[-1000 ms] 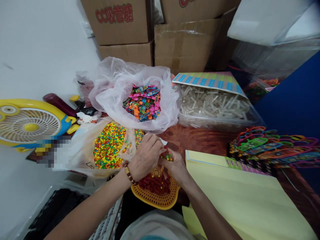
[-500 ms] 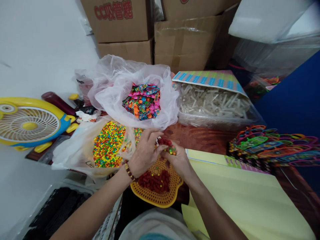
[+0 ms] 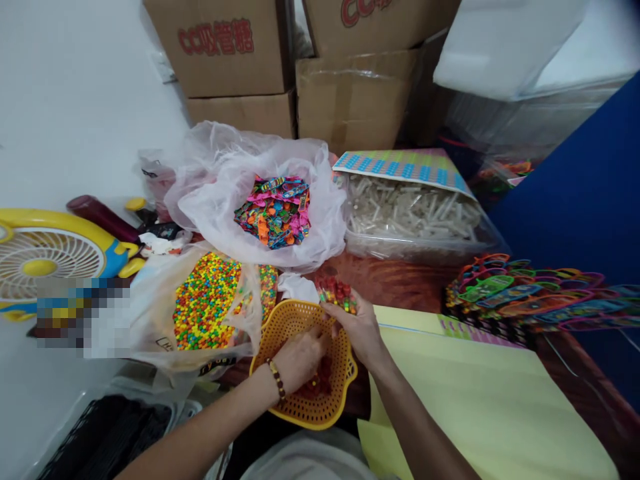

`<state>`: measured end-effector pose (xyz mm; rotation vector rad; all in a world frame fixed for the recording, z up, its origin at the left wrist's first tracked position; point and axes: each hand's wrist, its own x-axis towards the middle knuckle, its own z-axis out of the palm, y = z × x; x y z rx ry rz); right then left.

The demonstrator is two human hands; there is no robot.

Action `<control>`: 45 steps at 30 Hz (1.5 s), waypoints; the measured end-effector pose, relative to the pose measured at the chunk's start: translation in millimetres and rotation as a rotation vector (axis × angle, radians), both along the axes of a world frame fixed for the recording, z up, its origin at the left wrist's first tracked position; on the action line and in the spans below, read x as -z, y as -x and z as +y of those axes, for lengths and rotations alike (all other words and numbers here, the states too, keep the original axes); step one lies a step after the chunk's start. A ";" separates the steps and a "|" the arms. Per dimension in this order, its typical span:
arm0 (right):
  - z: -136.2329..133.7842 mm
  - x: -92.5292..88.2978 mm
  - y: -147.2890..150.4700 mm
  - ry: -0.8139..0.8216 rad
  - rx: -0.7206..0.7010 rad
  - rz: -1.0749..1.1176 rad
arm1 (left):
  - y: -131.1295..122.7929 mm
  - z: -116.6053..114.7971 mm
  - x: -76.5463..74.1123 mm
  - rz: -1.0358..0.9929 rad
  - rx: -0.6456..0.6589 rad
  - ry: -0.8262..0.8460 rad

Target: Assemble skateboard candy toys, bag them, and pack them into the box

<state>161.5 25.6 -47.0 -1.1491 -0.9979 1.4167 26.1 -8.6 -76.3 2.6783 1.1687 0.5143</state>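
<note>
In the yellow perforated basket (image 3: 286, 325), the left hand (image 3: 300, 361) dips among leftover red caps (image 3: 325, 379), its finger closure hidden, while candy-filled tubes (image 3: 342, 295), seemingly part-capped, sit gripped in the right hand (image 3: 361, 331).

The left forearm (image 3: 205, 427), bare, comes in from about seven o'clock and slants toward two, its wrist (image 3: 274, 381) roughly in line with it and the left hand (image 3: 297, 361) palm down, fingers (image 3: 316, 341) bent downward with their tips partly hidden. The right forearm (image 3: 417, 420) rises from five o'clock toward eleven, ending in the right hand (image 3: 361, 332), which lies at two o'clock from the left, its thumb pointing to ten and its fingers curled in a grip.
</note>
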 end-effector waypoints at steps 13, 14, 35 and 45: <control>-8.7 -9.5 8.8 -0.048 -0.165 0.000 | 24.9 9.0 -110.3 -0.785 -0.261 0.272; -9.3 -10.2 10.7 -0.042 -0.180 0.000 | 22.2 9.8 -111.9 -0.803 -0.256 0.242; -13.6 -10.6 16.9 -0.143 -0.208 -0.152 | 7.3 14.3 -102.5 -0.397 -0.196 0.094; -14.4 -9.2 23.0 -0.127 -0.176 -0.186 | 11.7 20.5 -101.7 -0.247 -0.148 0.069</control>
